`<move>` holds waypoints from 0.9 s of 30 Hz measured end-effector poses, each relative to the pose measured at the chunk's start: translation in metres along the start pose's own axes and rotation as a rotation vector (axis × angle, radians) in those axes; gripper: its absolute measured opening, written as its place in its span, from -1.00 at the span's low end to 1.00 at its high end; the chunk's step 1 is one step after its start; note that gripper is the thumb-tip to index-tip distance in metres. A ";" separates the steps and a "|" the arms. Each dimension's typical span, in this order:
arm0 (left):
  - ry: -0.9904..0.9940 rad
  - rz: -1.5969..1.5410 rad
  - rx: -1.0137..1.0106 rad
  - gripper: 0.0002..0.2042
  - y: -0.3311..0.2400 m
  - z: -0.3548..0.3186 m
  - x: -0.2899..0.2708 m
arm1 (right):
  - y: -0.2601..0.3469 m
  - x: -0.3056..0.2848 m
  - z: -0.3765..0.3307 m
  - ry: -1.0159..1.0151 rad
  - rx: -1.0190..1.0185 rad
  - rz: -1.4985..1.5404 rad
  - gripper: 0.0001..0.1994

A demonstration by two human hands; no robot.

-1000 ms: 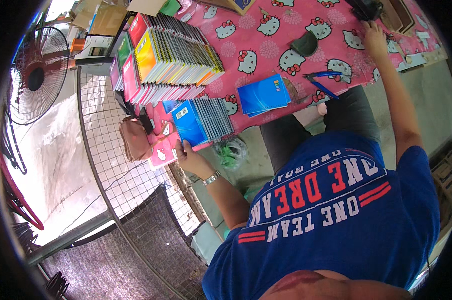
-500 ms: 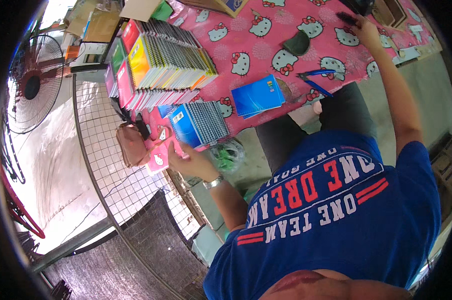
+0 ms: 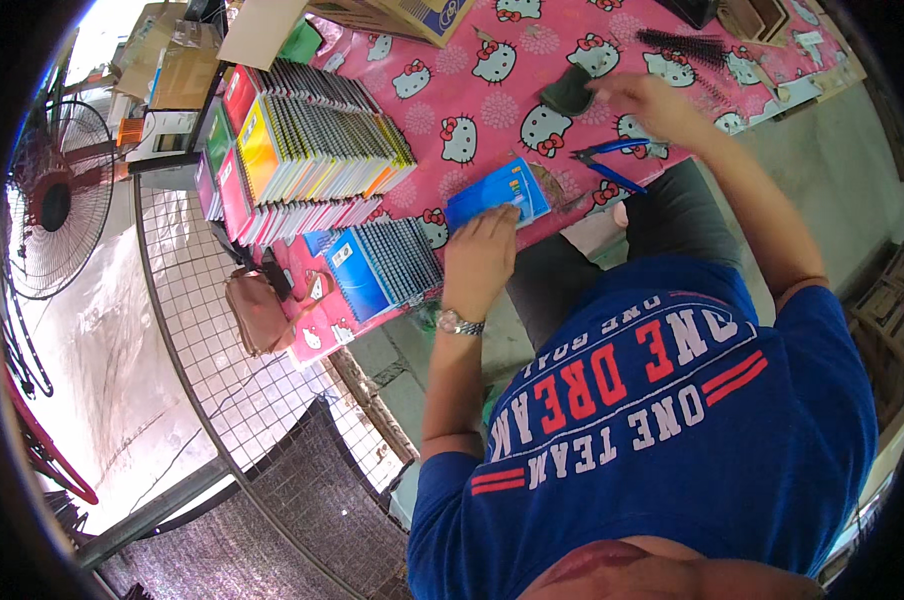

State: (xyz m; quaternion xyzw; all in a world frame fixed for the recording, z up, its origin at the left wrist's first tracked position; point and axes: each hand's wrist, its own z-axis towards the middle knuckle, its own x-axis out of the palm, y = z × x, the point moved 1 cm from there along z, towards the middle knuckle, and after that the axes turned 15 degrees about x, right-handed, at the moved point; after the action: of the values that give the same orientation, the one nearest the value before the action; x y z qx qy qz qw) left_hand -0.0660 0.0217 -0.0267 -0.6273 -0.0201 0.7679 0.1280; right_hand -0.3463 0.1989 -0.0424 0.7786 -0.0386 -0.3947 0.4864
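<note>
My left hand (image 3: 484, 250), with a watch on its wrist, lies with fingers stretched over the lower part of a small stack of blue notebooks (image 3: 487, 192). Away to the right, my right hand (image 3: 657, 112) reaches across the table, its bent fingers at the right edge of a dark green curved piece (image 3: 566, 94). That piece looks folded or raised; its kind is unclear. Blue-handled pliers (image 3: 614, 162) lie between the notebooks and my right forearm. Beyond my right hand lies a bundle of black spiral binding coils (image 3: 684, 46).
Tall stacks of coloured spiral notebooks (image 3: 312, 150) stand at left, with blue spiral notebooks (image 3: 382, 265) in front. A brown bag (image 3: 257, 312) hangs by the left table edge. A cardboard box (image 3: 382, 15) sits at the back; a fan (image 3: 57, 200) stands far left.
My right hand has let go of the black coils, which now lie on the table, and come back to the green piece. My left hand has moved right onto the blue notebooks.
</note>
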 end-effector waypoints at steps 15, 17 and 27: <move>-0.157 0.152 -0.171 -0.74 0.005 0.037 0.005 | 0.050 0.112 -0.044 0.256 -0.180 0.390 -0.49; -0.148 0.105 -0.180 -0.75 0.007 0.032 0.006 | 0.061 0.094 -0.037 0.192 -0.135 0.298 -0.60; -0.259 0.027 -0.251 -0.83 0.014 0.037 0.007 | 0.065 0.083 -0.005 -0.012 -0.471 0.157 -0.70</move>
State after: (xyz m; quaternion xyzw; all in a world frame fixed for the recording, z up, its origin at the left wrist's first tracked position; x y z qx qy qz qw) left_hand -0.1051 0.0142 -0.0281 -0.5346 -0.1237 0.8353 0.0347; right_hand -0.2651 0.1314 -0.0379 0.6360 -0.0089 -0.3586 0.6833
